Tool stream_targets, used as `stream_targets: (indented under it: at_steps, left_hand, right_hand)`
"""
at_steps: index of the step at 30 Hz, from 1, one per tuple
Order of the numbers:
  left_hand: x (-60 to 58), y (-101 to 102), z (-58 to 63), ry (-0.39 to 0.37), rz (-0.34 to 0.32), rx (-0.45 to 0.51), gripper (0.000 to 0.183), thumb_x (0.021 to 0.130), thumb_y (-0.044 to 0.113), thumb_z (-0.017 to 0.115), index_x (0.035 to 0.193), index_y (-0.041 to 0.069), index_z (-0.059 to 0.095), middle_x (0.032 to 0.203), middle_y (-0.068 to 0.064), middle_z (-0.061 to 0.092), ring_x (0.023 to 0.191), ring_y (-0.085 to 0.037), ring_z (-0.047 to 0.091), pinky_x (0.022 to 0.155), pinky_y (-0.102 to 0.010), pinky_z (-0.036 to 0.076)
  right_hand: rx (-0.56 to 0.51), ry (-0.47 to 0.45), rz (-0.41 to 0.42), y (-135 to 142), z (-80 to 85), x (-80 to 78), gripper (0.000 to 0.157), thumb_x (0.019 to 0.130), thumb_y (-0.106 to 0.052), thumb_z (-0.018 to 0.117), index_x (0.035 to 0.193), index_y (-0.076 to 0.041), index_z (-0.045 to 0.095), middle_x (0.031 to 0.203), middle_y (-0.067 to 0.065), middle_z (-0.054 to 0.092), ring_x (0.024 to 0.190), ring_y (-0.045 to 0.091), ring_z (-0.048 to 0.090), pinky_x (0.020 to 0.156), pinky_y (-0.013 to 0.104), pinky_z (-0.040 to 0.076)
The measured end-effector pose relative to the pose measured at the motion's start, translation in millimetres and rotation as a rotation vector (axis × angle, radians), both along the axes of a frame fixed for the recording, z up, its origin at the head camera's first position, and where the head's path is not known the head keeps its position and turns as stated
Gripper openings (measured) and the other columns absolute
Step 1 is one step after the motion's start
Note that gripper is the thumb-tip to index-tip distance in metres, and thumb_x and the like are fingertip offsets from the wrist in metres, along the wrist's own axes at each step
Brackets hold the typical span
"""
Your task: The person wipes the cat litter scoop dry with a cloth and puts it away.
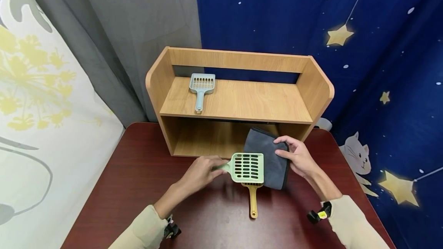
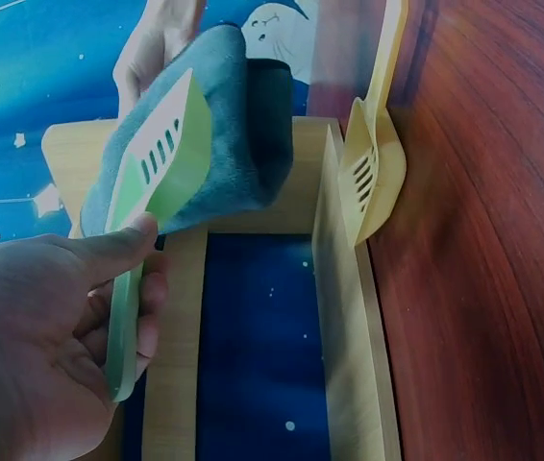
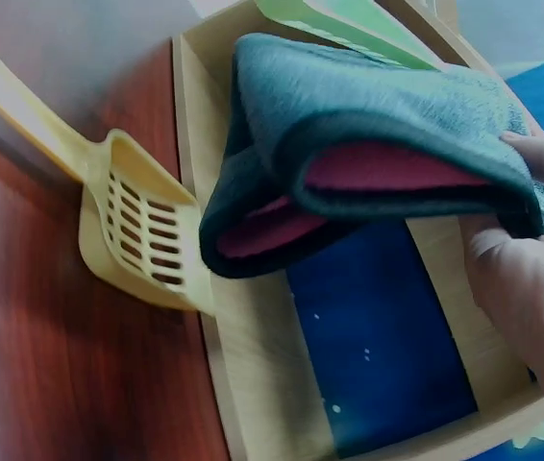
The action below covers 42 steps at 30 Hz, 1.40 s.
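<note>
My left hand [image 1: 204, 170] grips the handle of a green litter scoop [image 1: 247, 167], its slotted head held up in front of the shelf. In the left wrist view the thumb and fingers wrap that handle. My right hand [image 1: 297, 156] pinches the edge of a folded grey cloth [image 1: 271, 160], just behind and right of the green scoop. Pink lining shows inside the folds of the cloth [image 3: 387, 115] in the right wrist view. Below them a yellow litter scoop [image 1: 253, 203] lies on the table, its head partly covered by the green one in the head view.
A two-tier wooden shelf [image 1: 235, 99] stands at the back of the dark red table [image 1: 145, 187]. On its upper tier, at the left, lies a blue-grey litter scoop [image 1: 201, 89]. Grey and blue star-patterned curtains [image 1: 263, 18] hang behind.
</note>
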<state>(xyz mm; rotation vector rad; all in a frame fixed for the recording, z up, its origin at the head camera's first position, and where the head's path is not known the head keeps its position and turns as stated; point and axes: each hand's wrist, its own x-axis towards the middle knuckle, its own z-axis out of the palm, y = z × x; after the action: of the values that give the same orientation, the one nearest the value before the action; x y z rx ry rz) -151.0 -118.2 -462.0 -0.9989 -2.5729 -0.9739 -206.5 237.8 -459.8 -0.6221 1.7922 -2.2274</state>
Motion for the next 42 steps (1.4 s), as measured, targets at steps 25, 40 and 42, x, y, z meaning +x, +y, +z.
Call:
stream_targets:
  at_steps: [25,40,42]
  left_hand:
    - [1.2,-1.7,1.2,-0.018,-0.041,0.076,0.035,0.093,0.009,0.08,0.128,0.002,0.076,0.108,-0.004,0.078,0.089,-0.009,0.069,0.072,-0.033,0.059]
    - [0.9,2.3,-2.9,-0.052,-0.052,0.108,0.036,0.095,0.009,0.079,0.128,-0.002,0.074,0.109,-0.006,0.078,0.088,-0.01,0.068,0.071,-0.036,0.06]
    - [0.7,6.0,-2.2,-0.052,-0.064,0.125,0.036,0.094,0.009,0.079,0.128,-0.002,0.074,0.108,-0.006,0.078,0.086,-0.009,0.066,0.071,-0.036,0.059]
  right_hand:
    - [-0.202,-0.135,0.116,-14.8,-9.3,1.8,0.038,0.101,0.015,0.053,0.123,-0.012,0.067,0.121,0.005,0.068,0.103,0.019,0.074,0.08,0.033,0.063]
    - [-0.255,-0.164,0.088,-15.4,-14.2,2.2,0.041,0.102,0.016,0.05,0.123,-0.013,0.068,0.12,0.004,0.068,0.102,0.018,0.074,0.08,0.032,0.063]
    - [-0.27,-0.173,0.109,-22.5,-18.3,1.3,0.04,0.102,0.015,0.05,0.124,-0.013,0.068,0.121,0.005,0.069,0.104,0.018,0.074,0.082,0.033,0.062]
